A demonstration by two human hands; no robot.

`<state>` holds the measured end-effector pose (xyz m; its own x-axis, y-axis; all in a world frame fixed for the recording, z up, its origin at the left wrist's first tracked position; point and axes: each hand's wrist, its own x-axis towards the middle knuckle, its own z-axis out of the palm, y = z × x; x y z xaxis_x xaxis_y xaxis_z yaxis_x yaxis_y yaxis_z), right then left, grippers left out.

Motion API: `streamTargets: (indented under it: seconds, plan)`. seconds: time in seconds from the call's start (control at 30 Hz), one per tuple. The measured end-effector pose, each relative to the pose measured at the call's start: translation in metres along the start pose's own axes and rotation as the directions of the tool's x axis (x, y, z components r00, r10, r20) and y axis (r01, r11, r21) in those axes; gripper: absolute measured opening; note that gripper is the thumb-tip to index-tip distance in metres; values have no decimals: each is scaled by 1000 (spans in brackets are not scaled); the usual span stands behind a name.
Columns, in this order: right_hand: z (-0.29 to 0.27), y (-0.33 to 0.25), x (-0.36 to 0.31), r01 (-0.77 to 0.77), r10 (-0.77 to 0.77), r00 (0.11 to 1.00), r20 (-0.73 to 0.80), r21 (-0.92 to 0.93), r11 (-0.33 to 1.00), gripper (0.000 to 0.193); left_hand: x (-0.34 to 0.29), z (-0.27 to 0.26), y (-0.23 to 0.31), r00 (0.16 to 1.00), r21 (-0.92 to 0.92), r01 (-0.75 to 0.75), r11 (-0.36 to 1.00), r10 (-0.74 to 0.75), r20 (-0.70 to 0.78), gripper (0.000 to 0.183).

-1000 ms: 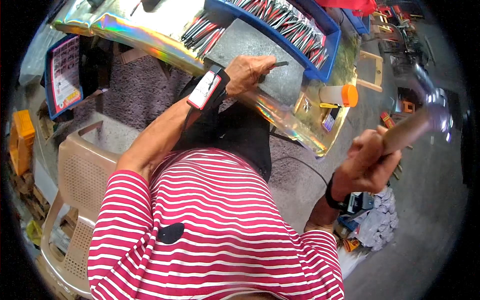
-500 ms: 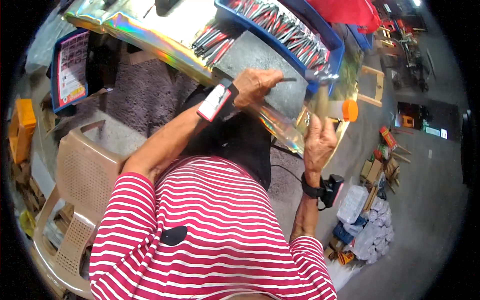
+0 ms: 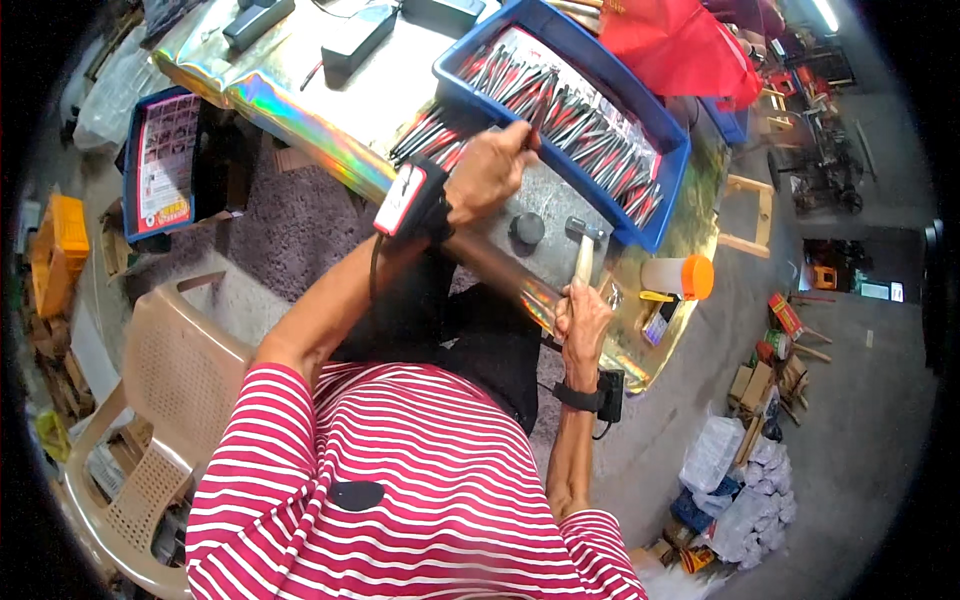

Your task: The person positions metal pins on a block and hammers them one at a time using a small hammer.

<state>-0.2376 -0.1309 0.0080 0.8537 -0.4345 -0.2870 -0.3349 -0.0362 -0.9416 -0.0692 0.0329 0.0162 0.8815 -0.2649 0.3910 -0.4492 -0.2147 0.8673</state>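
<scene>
Wooden-handled metal hammer (image 3: 583, 250) gripped in closed right hand (image 3: 583, 322), head over grey metal slab (image 3: 560, 205); left hand (image 3: 488, 170) pinching thin dark tool (image 3: 532, 118) beside blue plastic tray (image 3: 655, 135).

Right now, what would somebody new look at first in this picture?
Probably the blue tray at the top, crammed with red-and-black handled tools. Just below it, the right hand grips a hammer over a grey metal plate, while the left hand pinches something thin and dark at the tray's edge. The red-and-white striped shirt fills the bottom.
</scene>
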Motion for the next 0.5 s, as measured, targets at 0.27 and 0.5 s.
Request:
streamTargets:
  seconds: [0.27,0.5]
  plan:
    - [6,-26,3,14,11,999,45,-522,853,31,87,-18,-59,987,530,-37,847,115,-114,11]
    - [7,-19,3,172,-286,955,76,-928,330,33,100,-25,-97,860,660,-428,617,503,87,12]
